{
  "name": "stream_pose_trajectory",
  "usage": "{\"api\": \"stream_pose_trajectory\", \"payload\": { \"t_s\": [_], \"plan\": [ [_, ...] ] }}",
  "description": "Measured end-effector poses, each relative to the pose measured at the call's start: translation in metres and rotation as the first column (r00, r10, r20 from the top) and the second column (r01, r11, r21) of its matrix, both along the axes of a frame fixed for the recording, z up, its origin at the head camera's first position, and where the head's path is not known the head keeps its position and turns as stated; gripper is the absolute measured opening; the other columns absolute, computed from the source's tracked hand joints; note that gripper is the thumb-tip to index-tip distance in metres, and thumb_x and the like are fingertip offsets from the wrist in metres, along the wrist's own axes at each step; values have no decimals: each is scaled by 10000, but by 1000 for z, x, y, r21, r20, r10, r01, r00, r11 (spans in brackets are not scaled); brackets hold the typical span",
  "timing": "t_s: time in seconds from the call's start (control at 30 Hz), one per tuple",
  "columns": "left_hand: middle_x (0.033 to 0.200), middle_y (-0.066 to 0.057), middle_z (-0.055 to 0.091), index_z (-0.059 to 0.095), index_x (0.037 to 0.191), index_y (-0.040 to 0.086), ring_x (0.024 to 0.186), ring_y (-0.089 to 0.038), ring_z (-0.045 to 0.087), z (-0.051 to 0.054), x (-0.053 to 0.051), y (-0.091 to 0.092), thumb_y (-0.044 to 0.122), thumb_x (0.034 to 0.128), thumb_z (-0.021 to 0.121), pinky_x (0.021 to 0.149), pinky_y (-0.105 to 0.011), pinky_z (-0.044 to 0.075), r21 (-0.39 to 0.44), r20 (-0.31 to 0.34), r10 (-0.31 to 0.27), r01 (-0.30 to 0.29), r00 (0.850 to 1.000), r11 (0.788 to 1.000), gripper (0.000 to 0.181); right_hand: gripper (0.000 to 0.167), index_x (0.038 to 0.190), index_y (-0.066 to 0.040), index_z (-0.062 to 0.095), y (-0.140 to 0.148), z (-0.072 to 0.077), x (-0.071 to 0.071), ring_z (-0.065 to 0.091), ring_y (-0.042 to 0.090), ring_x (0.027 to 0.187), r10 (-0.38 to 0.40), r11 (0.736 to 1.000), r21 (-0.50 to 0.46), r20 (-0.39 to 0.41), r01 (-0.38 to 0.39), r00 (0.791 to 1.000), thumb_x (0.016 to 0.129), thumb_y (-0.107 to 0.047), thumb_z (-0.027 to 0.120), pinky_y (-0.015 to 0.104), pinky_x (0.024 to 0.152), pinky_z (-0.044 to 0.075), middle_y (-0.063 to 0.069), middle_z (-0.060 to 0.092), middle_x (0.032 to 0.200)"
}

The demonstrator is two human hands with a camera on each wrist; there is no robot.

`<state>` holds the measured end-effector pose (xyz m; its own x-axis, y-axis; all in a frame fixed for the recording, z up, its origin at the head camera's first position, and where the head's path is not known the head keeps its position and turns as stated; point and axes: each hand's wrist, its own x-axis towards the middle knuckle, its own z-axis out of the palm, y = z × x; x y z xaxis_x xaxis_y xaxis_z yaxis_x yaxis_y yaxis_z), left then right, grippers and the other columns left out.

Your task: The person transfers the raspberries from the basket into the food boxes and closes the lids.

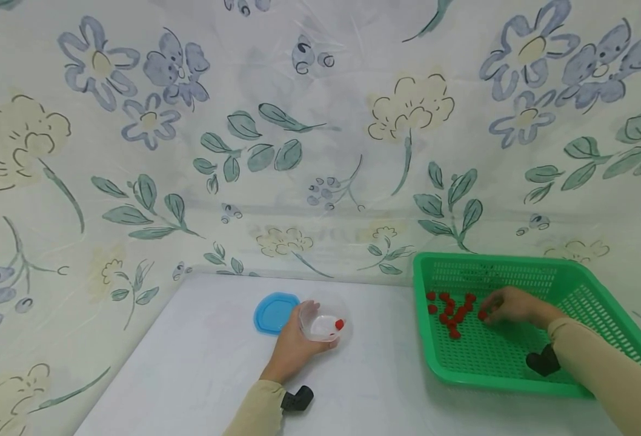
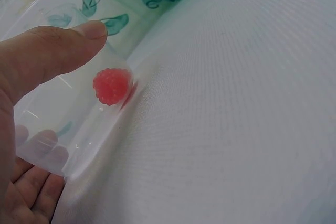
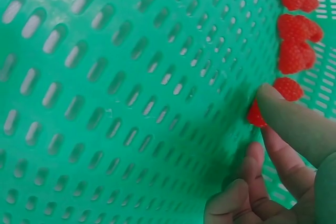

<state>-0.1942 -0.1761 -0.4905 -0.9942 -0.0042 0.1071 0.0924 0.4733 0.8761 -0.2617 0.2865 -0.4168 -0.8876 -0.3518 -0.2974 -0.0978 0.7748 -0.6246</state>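
A clear plastic cup [image 1: 320, 327] stands on the white table, and my left hand [image 1: 294, 346] curls round it, thumb on the near side. One red raspberry [image 2: 113, 86] shows through the cup wall in the left wrist view; a bit of red beside it may be another or a reflection. Inside the green basket [image 1: 428, 345], my right hand [image 1: 511, 306] has thumb and index finger on a raspberry [image 3: 256, 115], pinching it near the basket floor. Several more raspberries [image 3: 295, 27] lie close by, left of that hand in the head view.
A blue lid [image 1: 274, 313] lies flat on the table just left of the cup, close to my left fingers. The basket's raised rim [image 1: 508, 385] surrounds my right hand. White table surface [image 1: 377, 363] lies between cup and basket, with a flowered sheet [image 1: 320, 151] behind.
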Motion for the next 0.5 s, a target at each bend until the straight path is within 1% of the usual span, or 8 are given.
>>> {"api": "stream_pose_trajectory", "payload": {
  "t_s": [0.2,0.27,0.33,0.43,0.5],
  "plan": [
    [1424,-14,564,406,1462,118,1349,-279,462,1,0,0,382,689,934,1104,-550,396,-11,13,5,-4,1000,1000,972,362,1129,109,650,-4,-1,0,587,253,884,-11,1000,20,-2,11,1000,860,-103,767,434,751,530,116,623,974],
    [1426,-16,563,407,1462,116,1349,-279,462,1,1,0,375,691,934,1105,-546,397,-9,14,4,-4,1000,1000,970,351,1122,104,652,-6,0,0,593,250,880,-10,1000,26,1,10,1000,869,-112,763,432,752,532,107,630,968],
    [1427,-19,562,408,1461,112,1351,-281,462,1,1,1,368,692,935,1107,-544,395,-8,13,3,-3,1000,1000,967,341,1119,99,655,-7,0,-1,606,288,902,-4,1000,31,-3,4,1000,880,-123,755,458,768,539,138,639,992],
    [1428,-20,561,409,1460,108,1353,-283,460,2,1,1,365,693,935,1109,-544,393,-9,14,2,-2,1000,1000,965,342,1116,84,661,-8,1,-1,627,359,981,4,999,43,-19,-3,1000,893,-161,749,508,815,548,193,655,1069],
    [1429,-21,561,408,1461,107,1356,-283,458,3,1,1,367,692,935,1111,-544,390,-12,14,0,0,1000,1000,968,346,1118,87,659,-8,1,-2,622,391,1001,8,999,41,-33,-6,999,898,-167,741,521,818,548,218,652,1089]
  ]
}}
